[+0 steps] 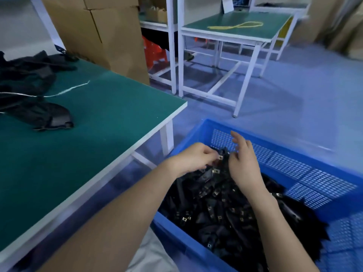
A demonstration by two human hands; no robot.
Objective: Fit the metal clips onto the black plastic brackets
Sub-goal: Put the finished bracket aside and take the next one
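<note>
Our left hand [193, 158] pinches a clip [220, 157] against a bracket [225, 154]; the right hand [242, 163] steadies it, fingers half open. We judge both light and stiff (the clip likely slippery), best held by the edges.

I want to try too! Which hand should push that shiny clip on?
Probably the left hand: its fingertips already pinch the metal clip against the black bracket. The right hand hovers beside, fingers loose.

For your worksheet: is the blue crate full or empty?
Partly full: black brackets are heaped in the crate, but its mesh wall shows bare above them.
</note>
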